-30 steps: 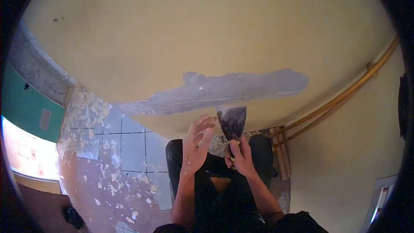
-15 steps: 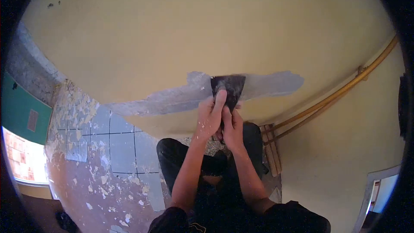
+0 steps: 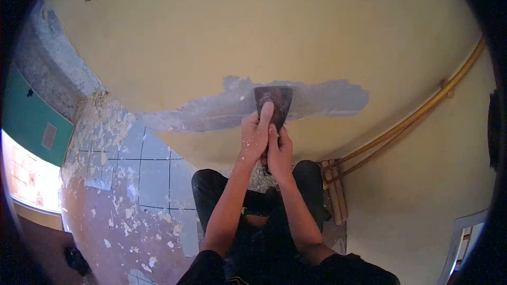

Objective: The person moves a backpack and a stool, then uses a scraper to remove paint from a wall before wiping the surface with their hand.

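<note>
A dark, wide-bladed scraper is pressed with its edge against the yellow wall. My left hand is wrapped round it, thumb laid along the blade. Just below and to the right, my right hand grips the handle, most of which my fingers hide. Around the blade, a long grey bare patch stretches across the wall where the paint is gone. Small pale flakes cling to my left wrist.
Paint chips litter the tiled floor at the left. Yellow pipes run along the wall corner at the right, above short wooden pieces. A green panel stands at the far left, beside a bright opening.
The scraper has turned more upright, and its edge sits at the upper part of the grey patch. Both hands keep their grip. My view has shifted slightly.
</note>
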A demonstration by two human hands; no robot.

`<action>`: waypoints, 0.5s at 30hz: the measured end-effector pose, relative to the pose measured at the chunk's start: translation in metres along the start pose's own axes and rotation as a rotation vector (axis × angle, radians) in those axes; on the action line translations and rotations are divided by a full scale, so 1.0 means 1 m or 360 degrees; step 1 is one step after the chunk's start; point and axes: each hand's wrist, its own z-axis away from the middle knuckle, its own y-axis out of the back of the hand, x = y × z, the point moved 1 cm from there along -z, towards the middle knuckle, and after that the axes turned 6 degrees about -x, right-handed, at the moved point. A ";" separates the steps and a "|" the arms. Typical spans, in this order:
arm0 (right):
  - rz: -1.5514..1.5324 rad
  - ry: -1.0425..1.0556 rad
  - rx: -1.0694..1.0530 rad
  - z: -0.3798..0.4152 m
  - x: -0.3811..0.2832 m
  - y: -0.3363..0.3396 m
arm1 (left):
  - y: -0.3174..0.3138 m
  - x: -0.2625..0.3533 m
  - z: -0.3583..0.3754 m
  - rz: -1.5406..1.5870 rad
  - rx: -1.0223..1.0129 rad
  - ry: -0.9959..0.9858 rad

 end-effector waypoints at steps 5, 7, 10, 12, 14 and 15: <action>-0.0166 -0.0127 -0.0204 -0.002 -0.023 0.004 | -0.008 0.027 0.005 0.0538 -0.0001 0.0117; -0.0106 -0.0132 -0.0198 0.003 -0.019 0.007 | -0.009 0.007 0.012 0.0414 0.0050 0.0113; -0.0114 -0.0249 -0.0257 -0.006 -0.025 0.003 | -0.001 0.014 0.001 0.0330 0.0043 0.0105; -0.0124 -0.0242 -0.0243 -0.006 -0.022 0.001 | 0.000 0.016 0.001 0.0360 0.0005 0.0157; -0.0131 -0.0243 -0.0257 0.002 -0.013 0.002 | 0.001 0.009 0.006 0.0396 0.0045 0.0203; -0.0087 -0.0193 -0.0214 0.005 -0.005 0.005 | 0.002 -0.003 0.008 0.0393 0.0052 0.0195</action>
